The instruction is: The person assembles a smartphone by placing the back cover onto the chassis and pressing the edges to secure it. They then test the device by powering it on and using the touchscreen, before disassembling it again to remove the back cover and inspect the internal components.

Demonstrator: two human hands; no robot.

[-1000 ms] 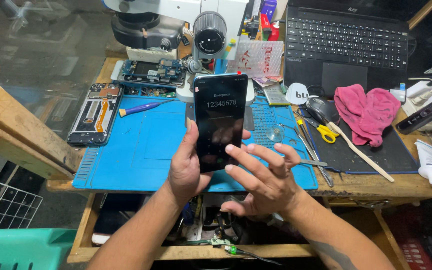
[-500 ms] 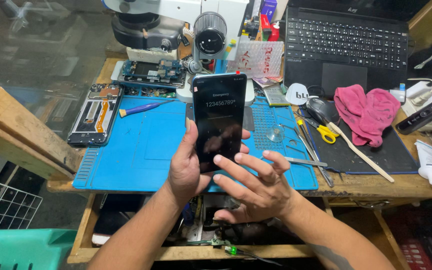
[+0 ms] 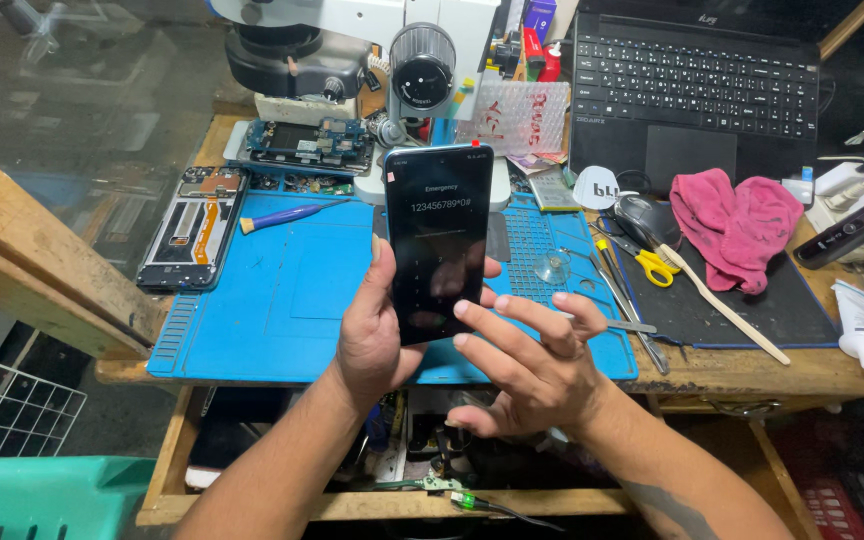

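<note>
Upright phone [image 3: 439, 240] screen dark, white characters atop.

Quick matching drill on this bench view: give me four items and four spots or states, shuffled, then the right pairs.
Items:
1. smartphone
2. pink cloth
3. opened phone frame
4. yellow-handled scissors

Places or states:
A. lying at the blue mat's left edge
B. held upright in the left hand, screen lit
C. on the dark mat, left of the cloth
D. bunched below the laptop

Pairs: 1-B, 2-D, 3-A, 4-C
</note>
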